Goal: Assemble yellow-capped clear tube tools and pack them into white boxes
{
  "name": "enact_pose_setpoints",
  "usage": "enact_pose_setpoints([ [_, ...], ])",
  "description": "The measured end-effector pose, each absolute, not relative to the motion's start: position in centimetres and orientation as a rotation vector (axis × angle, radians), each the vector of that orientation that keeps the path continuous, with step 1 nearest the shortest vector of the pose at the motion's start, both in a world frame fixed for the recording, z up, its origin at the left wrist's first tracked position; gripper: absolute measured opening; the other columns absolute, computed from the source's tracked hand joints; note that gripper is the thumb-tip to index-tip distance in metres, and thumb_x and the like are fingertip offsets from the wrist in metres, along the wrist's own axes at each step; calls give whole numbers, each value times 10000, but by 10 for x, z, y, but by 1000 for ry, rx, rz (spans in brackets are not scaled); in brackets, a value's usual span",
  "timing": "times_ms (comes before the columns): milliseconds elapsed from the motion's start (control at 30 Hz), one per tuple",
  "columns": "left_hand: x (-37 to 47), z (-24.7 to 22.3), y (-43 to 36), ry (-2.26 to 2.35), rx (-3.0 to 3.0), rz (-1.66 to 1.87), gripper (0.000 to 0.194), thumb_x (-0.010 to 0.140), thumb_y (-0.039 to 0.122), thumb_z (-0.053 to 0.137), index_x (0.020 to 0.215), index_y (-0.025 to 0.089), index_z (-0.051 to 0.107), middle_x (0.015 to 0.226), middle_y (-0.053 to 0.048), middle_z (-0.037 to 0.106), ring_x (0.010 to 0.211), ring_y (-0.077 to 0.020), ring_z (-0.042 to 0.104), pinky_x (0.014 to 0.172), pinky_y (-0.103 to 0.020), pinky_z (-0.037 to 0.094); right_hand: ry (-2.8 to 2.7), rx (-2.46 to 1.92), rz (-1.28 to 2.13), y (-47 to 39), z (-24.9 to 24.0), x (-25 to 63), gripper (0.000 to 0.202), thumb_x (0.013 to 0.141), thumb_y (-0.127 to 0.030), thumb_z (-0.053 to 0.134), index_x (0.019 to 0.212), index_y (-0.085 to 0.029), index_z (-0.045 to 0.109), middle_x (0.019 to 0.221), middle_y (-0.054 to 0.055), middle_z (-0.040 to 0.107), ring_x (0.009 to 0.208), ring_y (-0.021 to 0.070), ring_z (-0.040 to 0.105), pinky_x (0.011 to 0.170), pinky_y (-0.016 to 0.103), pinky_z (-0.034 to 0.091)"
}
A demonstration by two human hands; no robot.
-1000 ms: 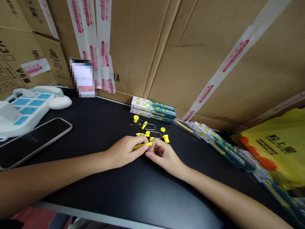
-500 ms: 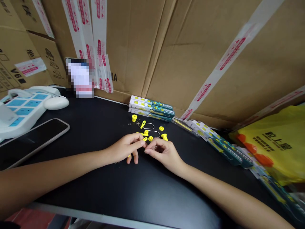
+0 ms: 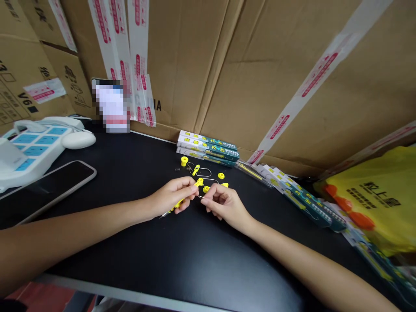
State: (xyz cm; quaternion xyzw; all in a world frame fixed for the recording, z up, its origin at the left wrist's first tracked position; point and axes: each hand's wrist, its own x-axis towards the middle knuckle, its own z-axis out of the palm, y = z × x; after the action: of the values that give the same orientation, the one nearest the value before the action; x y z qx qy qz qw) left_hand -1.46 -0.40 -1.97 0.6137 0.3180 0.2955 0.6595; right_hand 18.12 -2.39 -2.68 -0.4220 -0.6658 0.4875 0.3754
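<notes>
Compared with a second ago, the slim yellow plastic rod [image 3: 178, 204] has swung round in the left hand [image 3: 170, 193]: it then pointed right, its holed end by the other hand's fingertips, and now slants toward the near left. A thin metal tip [image 3: 164, 214] sticks out at its near end. The right hand [image 3: 227, 206], then close against the rod's end, is now slightly apart with a fine metal wire [image 3: 202, 197] pinched between thumb and forefinger.

The left hand is closed around the rod, above the middle of the black bench [image 3: 182, 260]. The rod is bright yellow and narrow, its middle covered by the fingers. Its far end merges with the yellow pieces [image 3: 200, 181] lying behind, so the boundary is hard to make out. The wire is mostly hidden in the grip, and its full shape cannot be told.

Just beyond the hands lie a yellow flanged bushing [image 3: 184, 161], a small coil spring [image 3: 177, 169], a bent wire loop [image 3: 205, 172] and a yellow ring [image 3: 221, 176]. A yellow cap [image 3: 225, 185] is largely blocked by the right hand. The left forearm covers part of the smartphone [image 3: 55, 186], which the left edge cuts off.
</notes>
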Motion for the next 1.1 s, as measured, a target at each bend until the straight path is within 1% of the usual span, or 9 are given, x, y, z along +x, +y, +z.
enact_pose_setpoints([
  [100,-18,-21,-4,862,1656,677,278,911,442,439,813,185,480,606,62,424,482,-75,406,439,-193,317,-1708,-1097,1215,-25,-28,181,310,820,-451,648,735,-191,501,575,-46,549,415,60,445,345,171,344],
  [200,-20,-19,-8,978,2034,714,234,923,358,435,798,179,521,767,10,512,695,-121,508,634,-244,399,-1755,-1076,1111,-26,-31,181,316,833,-442,641,711,-195,487,588,-37,542,455,65,460,390,184,363],
  [267,-21,-17,-10,990,2218,677,221,925,316,423,790,179,532,851,-13,543,785,-147,529,716,-271,396,-1782,-1062,1058,-25,-33,182,313,839,-432,640,699,-196,488,594,-31,543,479,71,468,428,197,386],
  [467,-22,-13,-13,1074,2328,430,215,938,325,387,811,200,506,683,19,541,585,-137,501,568,-254,309,-1773,-1049,1105,-24,-33,183,324,850,-443,627,697,-202,473,584,-34,537,492,79,464,467,216,395],
  [600,-22,-12,-15,1034,2305,438,211,948,313,368,880,202,534,753,3,601,653,-154,560,610,-254,339,-1801,-1017,1126,-26,-32,183,327,853,-458,617,705,-202,478,600,-31,535,511,86,466,477,221,391],
  [767,-20,-11,-14,947,2249,397,246,930,308,404,796,183,568,753,7,609,694,-144,562,627,-239,351,-1825,-982,1135,-26,-34,184,295,860,-416,623,711,-199,491,636,-26,544,542,92,484,520,233,407],
  [867,-21,-11,-13,922,2249,381,241,931,295,401,819,182,582,779,6,620,725,-147,572,650,-242,354,-1899,-992,1106,-24,-35,185,267,851,-398,636,718,-197,520,654,-18,547,571,105,494,539,244,404],
  [967,-22,-11,-13,900,2277,383,248,937,287,390,828,183,588,785,3,626,722,-150,575,655,-247,357,-2012,-1032,1020,-23,-35,187,224,844,-379,643,744,-196,559,660,-19,530,570,106,463,516,239,373],
  [1100,-22,-11,-14,902,2295,366,260,945,292,381,859,185,602,819,-8,651,740,-157,592,659,-248,370,-2041,-1024,965,-23,-37,188,212,848,-362,634,736,-198,562,662,-15,538,570,110,466,516,241,379],
])
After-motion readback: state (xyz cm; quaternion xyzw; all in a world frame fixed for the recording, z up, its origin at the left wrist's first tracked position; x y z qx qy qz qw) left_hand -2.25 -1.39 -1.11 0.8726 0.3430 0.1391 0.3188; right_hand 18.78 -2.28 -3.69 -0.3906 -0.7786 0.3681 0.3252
